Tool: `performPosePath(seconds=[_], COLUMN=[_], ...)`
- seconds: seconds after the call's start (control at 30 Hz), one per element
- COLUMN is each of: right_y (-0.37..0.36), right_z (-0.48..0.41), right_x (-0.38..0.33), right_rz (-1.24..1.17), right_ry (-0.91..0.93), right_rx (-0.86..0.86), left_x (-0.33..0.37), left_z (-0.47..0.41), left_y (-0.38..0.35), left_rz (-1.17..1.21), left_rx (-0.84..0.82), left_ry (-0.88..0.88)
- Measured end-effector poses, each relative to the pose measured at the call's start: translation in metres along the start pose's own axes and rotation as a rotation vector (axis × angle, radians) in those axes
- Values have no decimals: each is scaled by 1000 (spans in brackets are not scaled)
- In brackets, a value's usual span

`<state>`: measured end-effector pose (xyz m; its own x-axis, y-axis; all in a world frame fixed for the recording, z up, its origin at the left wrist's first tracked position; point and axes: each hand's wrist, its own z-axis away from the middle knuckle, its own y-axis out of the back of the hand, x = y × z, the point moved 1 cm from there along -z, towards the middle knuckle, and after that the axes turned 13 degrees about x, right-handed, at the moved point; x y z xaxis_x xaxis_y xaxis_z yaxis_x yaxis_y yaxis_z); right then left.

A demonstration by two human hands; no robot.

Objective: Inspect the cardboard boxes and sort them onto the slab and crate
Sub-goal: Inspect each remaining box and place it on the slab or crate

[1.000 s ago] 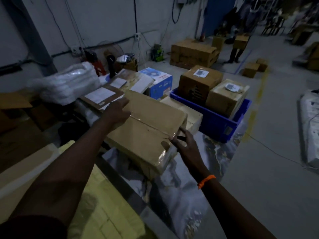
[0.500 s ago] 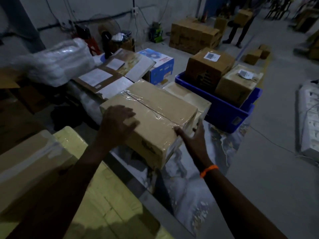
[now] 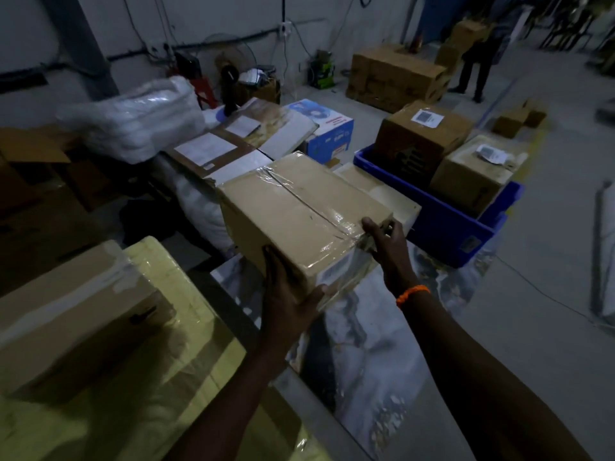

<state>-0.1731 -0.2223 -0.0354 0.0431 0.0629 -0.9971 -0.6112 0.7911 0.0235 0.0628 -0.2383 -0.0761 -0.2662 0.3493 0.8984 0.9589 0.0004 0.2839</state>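
Slippage is the main risk: the tan cardboard box wrapped in glossy clear tape [image 3: 299, 221] is held tilted over the far end of the grey marble-patterned slab [image 3: 366, 344], just beside the blue plastic crate [image 3: 459, 224], and the film gives little friction. The left hand [image 3: 289, 294] cups the near lower corner, thumb hooked round the near edge. The right hand [image 3: 386, 241] pinches the right-hand corner, thumb on the taped top and fingers curled round the end. Both grips sit on corners at the near end, so the far end probably carries its weight unsupported. If the box twists, it could drop onto the slab or knock the pale flat cardboard box [image 3: 382, 191] behind it. Whether its far edge rests on that box I cannot tell.

Half a second earlier the left hand lay spread on the top near the left edge; it now sits lower, at the near corner. The right hand has shifted up onto the corner, and the box has turned so that a white label faces the person.
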Motion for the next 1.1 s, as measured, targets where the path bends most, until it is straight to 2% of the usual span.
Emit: performPosePath(seconds=[0.13,0.27,0.47,0.57,0.67,0.77,0.93,1.1], right_y=[2,23,54,57,71,86,86,85], right_z=[-10,-44,-142,-189,-222,-249,-268,-269], right_x=[-12,-38,-68,-62,-46,-29,-13,7], right_rz=[-32,-45,31,51,29,46,62,42], right_ry=[20,33,90,48,-7,-6,45,72], right_rx=[61,126,92,64,49,22,-43,-19], left_x=[14,62,73,43,85,91,92,93], left_z=[-14,-28,-71,-94,-96,-99,-98,-95], left_y=[-11,-41,-120,-174,-192,-212,-228,-229], left_rz=[10,5,-12,-61,-143,-279,-291,-239], left_rx=[-37,-38,-128,-77,-82,-125,-111,-93], left_ry=[-12,-55,73,80,87,59,91,85])
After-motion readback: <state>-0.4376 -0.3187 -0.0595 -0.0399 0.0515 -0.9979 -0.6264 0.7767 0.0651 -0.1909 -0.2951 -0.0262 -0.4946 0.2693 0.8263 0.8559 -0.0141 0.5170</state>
